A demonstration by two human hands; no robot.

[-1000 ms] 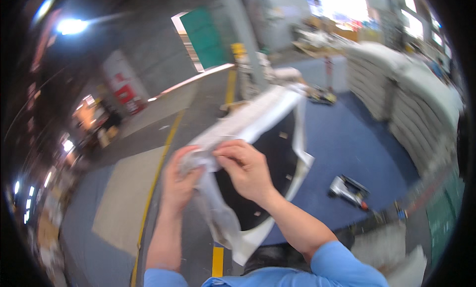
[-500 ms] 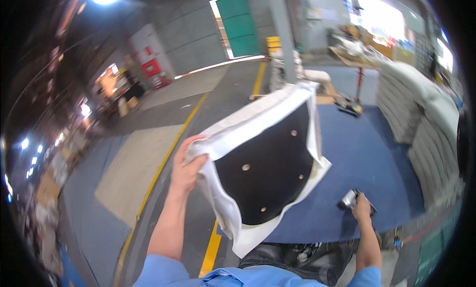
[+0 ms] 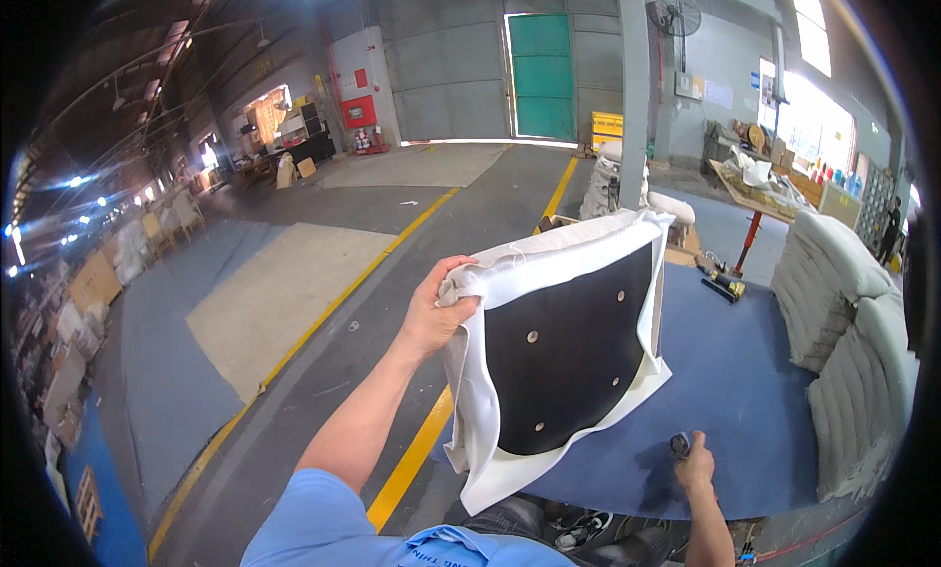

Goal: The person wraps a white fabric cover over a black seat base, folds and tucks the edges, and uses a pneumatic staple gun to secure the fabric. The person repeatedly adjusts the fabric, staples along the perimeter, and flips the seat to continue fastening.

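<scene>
My left hand grips the upper left corner of an upholstered seat pad. The pad is tilted up on the blue-topped table, its underside facing me. White fabric wraps loosely over its edges around a black backing board with several small round holes. Its lower fabric edge hangs free in a loose flap. To the right of the pad, my right hand is closed around a small silver and black staple gun, held low over the table. Most of that tool is hidden by the hand and foreshortened.
The blue table top spreads under the pad. A black and yellow power tool lies at its far edge. Stacks of grey-white cushions stand along the right side. A grey pillar rises beyond the table; a yellow floor line runs at the left.
The view has swung left, so the surroundings have shifted. The pad stays in my left hand, tilted up. My right hand has turned the staple gun, whose silver body now shows less.
</scene>
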